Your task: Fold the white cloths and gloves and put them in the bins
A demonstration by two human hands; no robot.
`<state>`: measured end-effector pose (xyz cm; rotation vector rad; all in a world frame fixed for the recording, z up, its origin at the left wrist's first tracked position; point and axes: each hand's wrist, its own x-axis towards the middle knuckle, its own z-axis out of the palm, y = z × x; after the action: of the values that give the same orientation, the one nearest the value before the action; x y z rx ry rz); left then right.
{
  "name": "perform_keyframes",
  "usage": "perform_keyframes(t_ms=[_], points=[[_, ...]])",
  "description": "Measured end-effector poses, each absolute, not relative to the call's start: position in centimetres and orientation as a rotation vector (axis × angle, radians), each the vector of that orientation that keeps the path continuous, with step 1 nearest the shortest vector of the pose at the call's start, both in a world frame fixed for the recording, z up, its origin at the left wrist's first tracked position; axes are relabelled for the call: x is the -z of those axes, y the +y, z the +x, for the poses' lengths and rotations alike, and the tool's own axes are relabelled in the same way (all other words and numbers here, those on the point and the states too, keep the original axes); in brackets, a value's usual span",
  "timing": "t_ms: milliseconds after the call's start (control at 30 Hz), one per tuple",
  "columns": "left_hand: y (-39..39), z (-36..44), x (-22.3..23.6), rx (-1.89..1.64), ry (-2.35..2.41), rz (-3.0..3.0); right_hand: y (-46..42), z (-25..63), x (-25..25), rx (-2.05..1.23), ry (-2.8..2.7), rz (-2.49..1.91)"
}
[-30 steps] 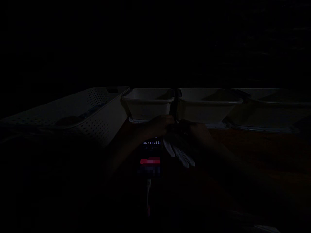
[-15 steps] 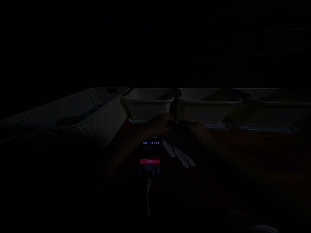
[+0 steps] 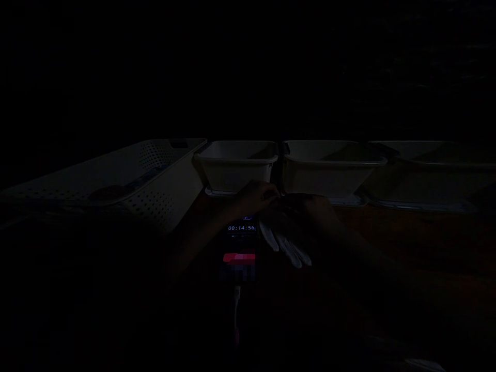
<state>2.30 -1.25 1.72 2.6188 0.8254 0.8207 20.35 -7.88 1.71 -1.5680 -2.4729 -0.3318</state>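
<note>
We have our left hand (image 3: 256, 195) and right hand (image 3: 318, 211) close together at the upper end of what looks like a pale glove (image 3: 289, 251), its fingers pointing toward us, just right of the lit phone (image 3: 239, 258). Our left fingers are curled, our right ones lost in shadow; we cannot tell whether either hand grips the glove. A white cable (image 3: 237, 293) leads from the phone. Beyond stand three pale tubs (image 3: 329, 178), a perforated basket (image 3: 182, 191) left of them.
</note>
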Motion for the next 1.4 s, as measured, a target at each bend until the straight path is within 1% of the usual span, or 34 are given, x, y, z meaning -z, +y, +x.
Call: perform_keyframes(t_ms=[500,733,933,1167,1400], points=[[-1.1,1.99,-1.36,-0.77,0.835,2.602,-8.13,20.21,-1.84,0.253,-2.465,-1.518],[-1.17,2.15,-1.5,-0.809,0.85,2.619,-8.33,19.99,-2.01,0.303,-2.511,-1.501],[-0.78,2.15,-1.37,-0.843,0.833,2.652,-7.86,20.37,-1.52,0.349,-2.443,-1.543],[-0.73,2.14,-1.12,-0.821,0.79,2.687,-7.94,20.47,-1.67,0.291,-2.447,-1.545],[-0.95,2.16,-1.13,-0.846,0.841,2.609,-8.08,20.32,-1.78,0.343,-2.473,-1.481]])
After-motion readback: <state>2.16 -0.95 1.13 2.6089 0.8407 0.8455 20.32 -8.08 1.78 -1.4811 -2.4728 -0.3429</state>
